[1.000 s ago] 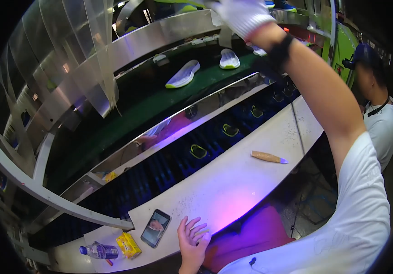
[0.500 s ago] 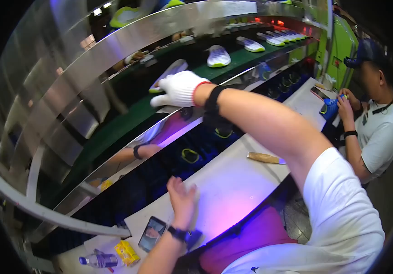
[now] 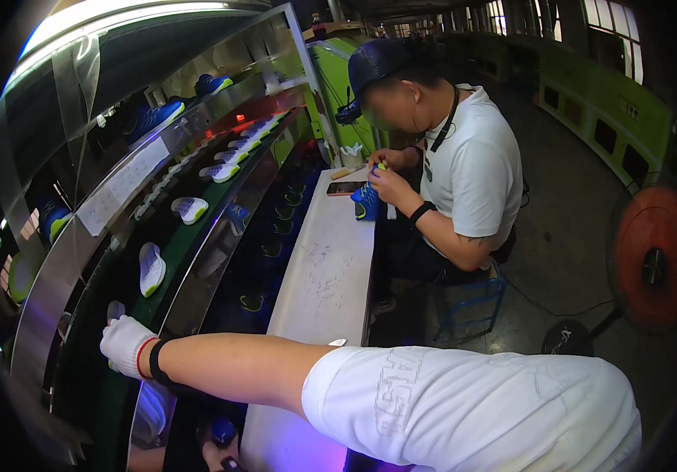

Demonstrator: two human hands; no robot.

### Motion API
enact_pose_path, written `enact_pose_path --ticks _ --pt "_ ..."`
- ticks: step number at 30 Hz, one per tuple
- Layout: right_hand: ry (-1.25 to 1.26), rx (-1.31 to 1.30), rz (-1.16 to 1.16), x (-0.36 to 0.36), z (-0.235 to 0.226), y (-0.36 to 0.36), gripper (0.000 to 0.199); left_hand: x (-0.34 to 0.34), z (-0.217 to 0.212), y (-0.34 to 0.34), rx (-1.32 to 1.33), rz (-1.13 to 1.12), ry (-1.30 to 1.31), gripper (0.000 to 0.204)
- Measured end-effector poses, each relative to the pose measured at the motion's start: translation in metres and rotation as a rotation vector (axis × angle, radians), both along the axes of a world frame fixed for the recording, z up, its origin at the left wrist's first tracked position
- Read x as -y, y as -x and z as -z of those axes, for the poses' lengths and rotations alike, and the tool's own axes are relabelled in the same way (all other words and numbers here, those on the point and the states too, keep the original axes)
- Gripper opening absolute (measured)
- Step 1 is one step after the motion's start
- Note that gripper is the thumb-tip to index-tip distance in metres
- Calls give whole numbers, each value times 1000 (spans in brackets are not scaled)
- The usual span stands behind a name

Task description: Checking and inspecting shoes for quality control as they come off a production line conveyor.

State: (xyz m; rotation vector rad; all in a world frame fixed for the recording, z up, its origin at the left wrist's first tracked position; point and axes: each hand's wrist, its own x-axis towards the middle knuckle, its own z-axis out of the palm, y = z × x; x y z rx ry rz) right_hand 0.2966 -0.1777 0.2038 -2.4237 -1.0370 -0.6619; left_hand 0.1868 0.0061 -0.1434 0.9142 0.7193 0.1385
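My right hand [image 3: 128, 346], in a white knitted glove with a red cuff edge, grips a shoe sole [image 3: 116, 310] at the green belt [image 3: 95, 401]. The sole's pale end shows beyond my fingers; the rest is covered by the glove. Low in the view, my left hand [image 3: 214, 455] is bare and partly cut off by the lower edge. Its fingers are at a rounded blue thing [image 3: 223, 430], apparently a shoe, beside the dark shelf under the belt. More white soles with lime edges, such as one sole [image 3: 151, 269], lie along the belt farther off.
A narrow white table [image 3: 315, 291] runs alongside. At its far end a co-worker [image 3: 464, 173] sits handling a blue shoe [image 3: 366, 202] near a phone [image 3: 345, 188]. Blue shoes [image 3: 150, 119] stand on the upper shelf. A red fan [image 3: 649, 252] stands at the right.
My view has swung right toward the co-worker. My gloved right hand stays at the sole on the belt. My left hand has gone from above the table to the blue thing by the shelf.
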Motion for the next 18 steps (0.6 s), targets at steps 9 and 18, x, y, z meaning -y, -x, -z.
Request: enact_pose_path --ticks 9,18 --pt "-170 251 -452 42 14 64 22 100 -61 204 174 399 -1412 46" --pt "-186 -155 -509 224 64 205 29 144 -113 238 246 626 -1507 39"
